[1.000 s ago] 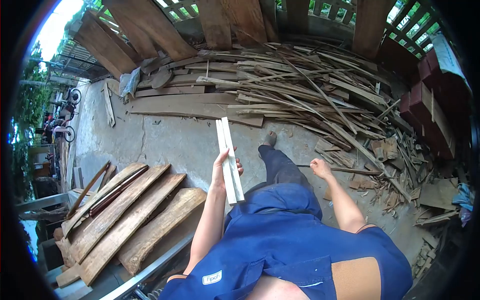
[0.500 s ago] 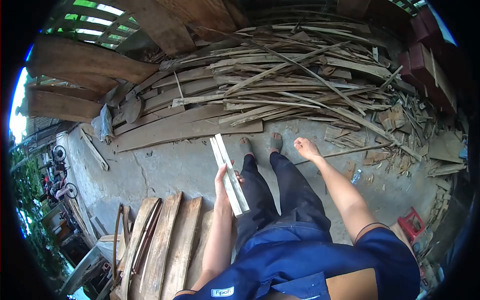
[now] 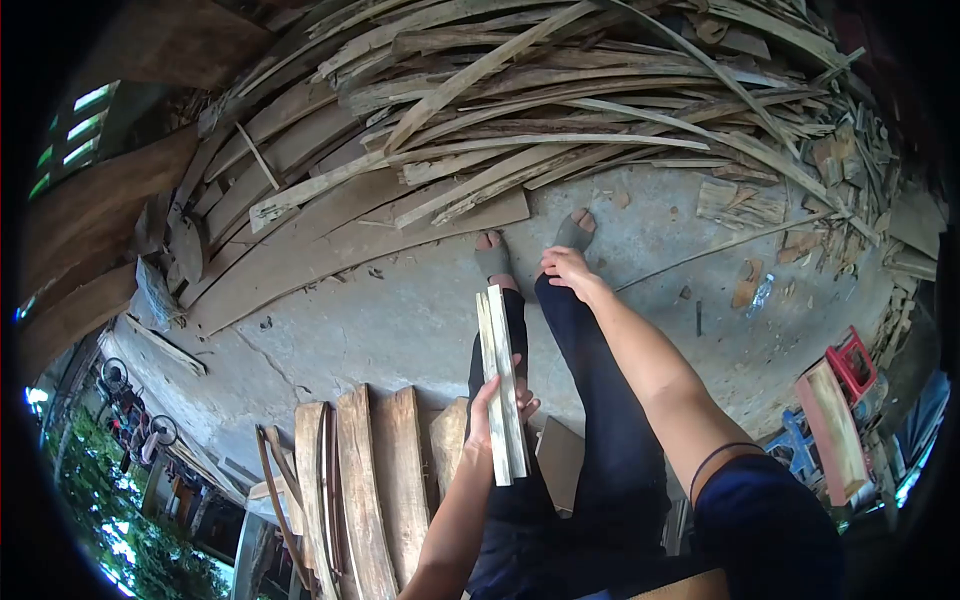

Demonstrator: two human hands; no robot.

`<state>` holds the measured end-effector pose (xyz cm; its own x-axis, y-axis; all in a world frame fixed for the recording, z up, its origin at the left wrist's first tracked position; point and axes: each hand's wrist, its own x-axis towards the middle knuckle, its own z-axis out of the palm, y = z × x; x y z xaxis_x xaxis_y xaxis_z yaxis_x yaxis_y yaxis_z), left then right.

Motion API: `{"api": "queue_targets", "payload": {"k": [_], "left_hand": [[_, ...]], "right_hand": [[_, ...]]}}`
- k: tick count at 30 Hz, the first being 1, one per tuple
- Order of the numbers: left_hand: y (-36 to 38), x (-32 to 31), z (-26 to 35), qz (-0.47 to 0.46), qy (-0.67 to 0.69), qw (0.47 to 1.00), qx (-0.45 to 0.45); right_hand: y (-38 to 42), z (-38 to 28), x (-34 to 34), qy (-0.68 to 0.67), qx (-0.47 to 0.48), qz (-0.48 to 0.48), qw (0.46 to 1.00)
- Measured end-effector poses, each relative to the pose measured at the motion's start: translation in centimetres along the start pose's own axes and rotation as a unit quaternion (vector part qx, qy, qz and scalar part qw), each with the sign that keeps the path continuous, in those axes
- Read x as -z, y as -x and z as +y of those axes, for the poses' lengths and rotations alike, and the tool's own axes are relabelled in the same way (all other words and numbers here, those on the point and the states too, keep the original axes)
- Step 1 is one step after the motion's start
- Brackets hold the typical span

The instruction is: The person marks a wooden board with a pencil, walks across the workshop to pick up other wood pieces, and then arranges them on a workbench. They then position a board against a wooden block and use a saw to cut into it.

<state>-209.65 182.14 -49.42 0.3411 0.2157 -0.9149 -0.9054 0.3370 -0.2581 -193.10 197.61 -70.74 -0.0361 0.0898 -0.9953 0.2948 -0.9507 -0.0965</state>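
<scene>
Strips of pale, straight, square-edged wood (image 3: 505,375), two of them lying side by side, are held in the left hand (image 3: 483,412) on the near side of a long heap of weathered grey-brown timber lengths (image 3: 560,100), well apart from it. Their long axis points almost straight from the person's body toward the heap, the heap-side end leaning slightly to the left. The left hand is wrapped about them a little closer to the body end than to the heap-side end, thumb along their left side and fingers coming round on the right; whether the two pieces are joined or merely pressed together, the view does not tell. The right hand (image 3: 567,267) is closer to the heap, beyond the strips' heap-side end and to the right of it, apart from the wood, in front of a dark cloth trouser leg (image 3: 600,400). Its fingers are loosely curled and nothing shows in them, though the palm is hidden. So the left hand is the nearer one, already in contact. Also on the heap's near side, left of the strips, thick, rough, light-brown boards (image 3: 362,480) lie in a row with their length toward the heap, grey concrete floor (image 3: 380,310) showing between.
</scene>
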Motion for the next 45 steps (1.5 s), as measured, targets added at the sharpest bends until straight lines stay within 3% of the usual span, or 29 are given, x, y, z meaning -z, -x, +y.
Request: {"api": "queue_targets", "payload": {"k": [3,7,8,10,12,14,16,21,23,28,29,30,31,32,34,35,37,38,39,42,45], "left_hand": [[0.3,-0.6,0.7,-0.033,0.03,0.999,-0.005],[-0.1,-1.1,1.3,-0.023,-0.001,1.0,0.011],[-0.3,-0.8,1.4,-0.027,-0.009,0.999,0.021],[-0.5,-0.4,1.9,-0.03,-0.023,0.999,0.033],[-0.5,-1.0,2.2,-0.033,0.008,0.999,0.036],[-0.7,-1.4,2.6,-0.028,-0.003,0.998,0.047],[-1.0,-2.1,2.6,-0.032,-0.016,0.998,0.061],[-1.4,-2.9,3.1,-0.028,-0.041,0.996,0.076],[-1.5,-3.2,3.2,-0.023,-0.049,0.995,0.083],[-1.9,-3.6,3.2,-0.025,-0.058,0.994,0.092],[-1.8,-3.7,3.1,-0.021,-0.057,0.994,0.093],[-1.7,-3.7,3.0,-0.021,-0.057,0.994,0.094],[-1.8,-3.6,2.9,-0.017,-0.062,0.994,0.093],[-2.1,-3.7,2.9,-0.015,-0.066,0.994,0.091],[-2.2,-3.7,2.7,-0.015,-0.065,0.994,0.09],[-2.2,-3.7,2.6,-0.01,-0.063,0.994,0.09],[-2.2,-3.8,2.6,-0.014,-0.061,0.994,0.089],[-2.3,-3.9,2.5,-0.016,-0.059,0.994,0.091],[-2.4,-3.9,2.4,-0.019,-0.057,0.994,0.09],[-2.7,-3.8,2.1,-0.029,-0.049,0.994,0.095],[-2.8,-4.2,1.9,-0.027,-0.055,0.993,0.097]], "right_hand": [[-7.7,-2.7,-2.8,-0.25,0.026,0.067,0.966],[-17.1,-6.3,-2.3,-0.424,-0.046,0.144,0.893],[-17.9,-7.1,-1.9,-0.43,-0.046,0.149,0.889],[-18.4,-7.7,-0.7,-0.615,0.022,0.054,0.786],[-17.2,-7.7,0.1,-0.597,0.006,0.074,0.798],[-14.9,-6.6,0.4,-0.479,0.045,0.108,0.87],[-13.8,-4.8,1.6,-0.438,0.046,0.088,0.893],[-10.6,-2.3,2.5,-0.418,0.078,0.087,0.901],[-9.6,-2.1,2.5,-0.379,0.071,0.137,0.912],[-12.6,-0.4,2.6,-0.344,0.043,0.125,0.929],[-13.2,-0.2,2.3,-0.157,0.097,0.299,0.936],[-13.6,-0.1,2.1,0.041,0.144,0.453,0.879],[-10.4,-2.6,2.9,-0.042,0.176,0.422,0.888],[-7.7,-5.1,3.7,-0.042,0.179,0.425,0.887],[-3.8,-9.5,4.9,0.078,0.351,0.536,0.764],[-2.7,-11.3,6.0,0.077,0.354,0.536,0.763],[-2.4,-14.8,9.3,0.209,0.473,0.526,0.675],[-3.6,-16.1,11.1,0.278,0.469,0.524,0.654],[-5.1,-17.0,13.1,0.355,0.417,0.475,0.689],[-8.3,-19.8,16.3,0.428,0.383,0.46,0.677],[-9.8,-19.2,16.7,0.404,0.384,0.414,0.719]]}}
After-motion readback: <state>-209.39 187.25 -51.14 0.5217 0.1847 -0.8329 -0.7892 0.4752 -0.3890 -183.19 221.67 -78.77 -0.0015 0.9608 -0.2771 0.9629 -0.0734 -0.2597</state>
